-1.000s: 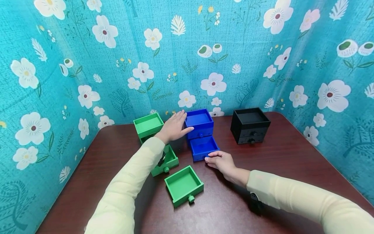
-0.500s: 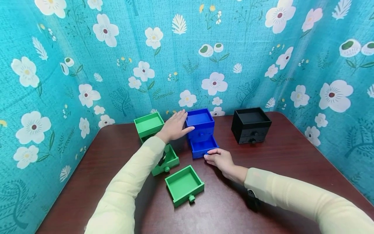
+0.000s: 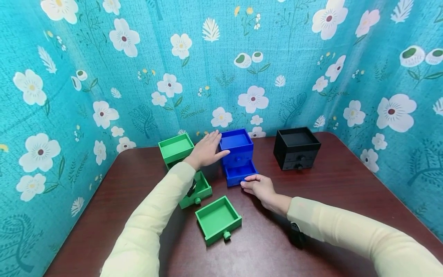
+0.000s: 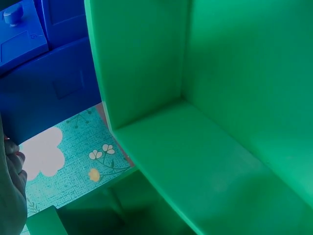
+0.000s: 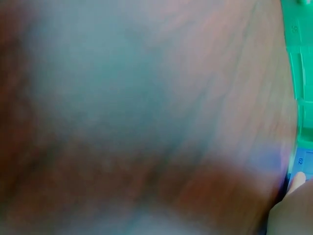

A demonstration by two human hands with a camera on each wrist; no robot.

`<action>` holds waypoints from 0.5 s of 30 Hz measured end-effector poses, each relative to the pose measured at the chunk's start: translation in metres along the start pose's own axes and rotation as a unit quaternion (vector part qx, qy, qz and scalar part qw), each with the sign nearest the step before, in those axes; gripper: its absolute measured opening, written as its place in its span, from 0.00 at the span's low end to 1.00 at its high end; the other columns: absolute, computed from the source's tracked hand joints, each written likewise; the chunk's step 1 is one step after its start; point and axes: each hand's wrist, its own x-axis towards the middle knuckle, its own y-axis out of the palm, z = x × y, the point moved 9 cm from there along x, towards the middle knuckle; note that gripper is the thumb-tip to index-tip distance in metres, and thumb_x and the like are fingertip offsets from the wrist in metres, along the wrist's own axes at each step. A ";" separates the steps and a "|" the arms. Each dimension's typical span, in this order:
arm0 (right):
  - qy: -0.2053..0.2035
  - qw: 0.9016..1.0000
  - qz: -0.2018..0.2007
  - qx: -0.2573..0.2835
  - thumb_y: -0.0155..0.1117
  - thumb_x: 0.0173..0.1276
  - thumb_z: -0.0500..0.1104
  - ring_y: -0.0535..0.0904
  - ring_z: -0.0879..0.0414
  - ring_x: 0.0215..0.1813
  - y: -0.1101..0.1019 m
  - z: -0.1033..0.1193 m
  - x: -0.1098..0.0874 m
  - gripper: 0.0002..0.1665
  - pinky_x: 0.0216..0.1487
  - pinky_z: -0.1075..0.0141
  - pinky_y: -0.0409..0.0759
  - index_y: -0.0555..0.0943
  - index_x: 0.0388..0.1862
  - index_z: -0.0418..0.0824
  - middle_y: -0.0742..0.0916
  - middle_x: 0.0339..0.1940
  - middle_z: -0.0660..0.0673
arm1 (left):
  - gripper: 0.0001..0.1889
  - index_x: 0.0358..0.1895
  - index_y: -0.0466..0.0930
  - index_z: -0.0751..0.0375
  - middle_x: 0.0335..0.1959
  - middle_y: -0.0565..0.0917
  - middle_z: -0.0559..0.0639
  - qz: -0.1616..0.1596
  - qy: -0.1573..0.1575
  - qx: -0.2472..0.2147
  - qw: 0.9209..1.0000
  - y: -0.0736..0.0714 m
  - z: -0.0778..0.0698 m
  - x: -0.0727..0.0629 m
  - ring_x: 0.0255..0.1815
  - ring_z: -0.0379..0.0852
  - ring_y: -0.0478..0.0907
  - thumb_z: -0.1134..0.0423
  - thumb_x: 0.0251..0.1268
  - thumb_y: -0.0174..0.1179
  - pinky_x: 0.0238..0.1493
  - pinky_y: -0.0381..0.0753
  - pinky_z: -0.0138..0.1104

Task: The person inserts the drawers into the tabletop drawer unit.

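A small blue drawer cabinet (image 3: 236,143) stands at the back middle with its lower drawer (image 3: 235,181) pulled partly out. The right hand (image 3: 262,189) pinches the knob on that drawer's front; the knob itself is mostly covered by the fingers. Against the cabinet's upper left side rests the left hand (image 3: 207,151), fingers straight and thumb spread toward the front. In the left wrist view, the blue cabinet (image 4: 54,81) shows beyond a large green drawer part (image 4: 195,147), with the left hand (image 4: 13,188) at the edge. The right wrist view is mostly blurred tabletop.
A green cabinet (image 3: 176,148) stands left of the blue one, its lower drawer (image 3: 204,190) pulled out beneath the left forearm. In front lies a detached green drawer (image 3: 218,217) with a knob. A black cabinet (image 3: 297,148) with drawers closed stands at right. A floral curtain (image 3: 207,65) hangs behind.
The blue lower drawer has slid a little way into its cabinet, and the right hand has moved forward with it. The left hand has stayed in place.
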 end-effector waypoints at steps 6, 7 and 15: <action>0.000 1.000 -0.002 -0.011 0.69 0.58 0.25 0.86 0.54 0.35 0.002 0.003 0.002 0.14 0.45 0.57 0.83 0.80 0.43 0.25 0.86 0.33 0.41 | 0.47 0.77 0.48 0.64 0.78 0.47 0.59 0.003 -0.002 -0.005 1.000 0.000 0.000 -0.001 0.78 0.49 0.41 0.29 0.69 0.36 0.75 0.37 0.39; 0.000 1.000 -0.003 -0.012 0.69 0.58 0.25 0.86 0.54 0.35 0.002 0.003 0.002 0.13 0.45 0.57 0.84 0.80 0.43 0.26 0.86 0.33 0.41 | 0.47 0.77 0.48 0.64 0.78 0.47 0.59 0.003 -0.002 -0.005 1.000 0.000 0.000 -0.001 0.78 0.49 0.41 0.28 0.69 0.36 0.75 0.38 0.39; 0.000 1.000 -0.006 -0.018 0.69 0.58 0.26 0.86 0.54 0.36 0.004 0.004 0.007 0.13 0.44 0.58 0.84 0.80 0.43 0.26 0.86 0.35 0.40 | 0.47 0.77 0.47 0.64 0.78 0.47 0.58 0.006 -0.003 -0.002 1.000 0.001 0.000 0.000 0.78 0.48 0.40 0.28 0.69 0.35 0.75 0.37 0.39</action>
